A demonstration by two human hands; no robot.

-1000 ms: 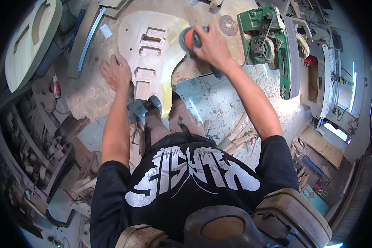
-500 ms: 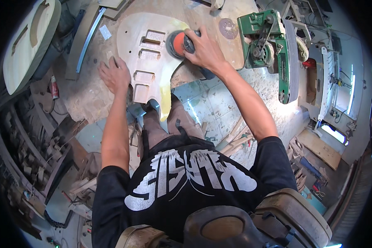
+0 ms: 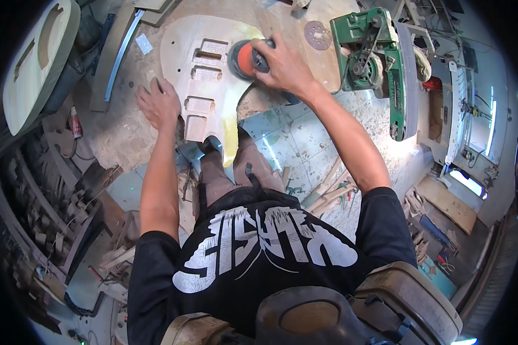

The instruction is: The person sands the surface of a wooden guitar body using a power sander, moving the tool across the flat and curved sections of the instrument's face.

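**woodrat:** Two hands on the job here, so let's sort out where everything sits off the guitar body (image 3: 210, 86). It's an unfinished pale wood blank with pickup cavities routed out, lying flat on the dusty workbench (image 3: 115, 132), long axis running from the far edge of the bench back toward our knees.

**fretless_joe:** Yeah, and our right hand (image 3: 285, 66) is clamped over the sander (image 3: 244, 59), fingers curled around its dark housing, orange part showing. It sits on the body's far right shoulder, just right of the upper cavities.

**woodrat:** Left hand (image 3: 158, 103) is spread flat, fingers loose and splayed, holding nothing. It presses at the body's left edge, beside the middle cavities.

**fretless_joe:** So the bare wood runs mostly toward us and to the left from the sander, along that long axis. We'd say the right hand is the nearer one to the unsanded stretch on the right flank, and the left just pins the blank.

**woodrat:** Off to the right of the body there's a green machine (image 3: 374, 57), well apart, and a loose sanding disc (image 3: 317, 34) lies between them.
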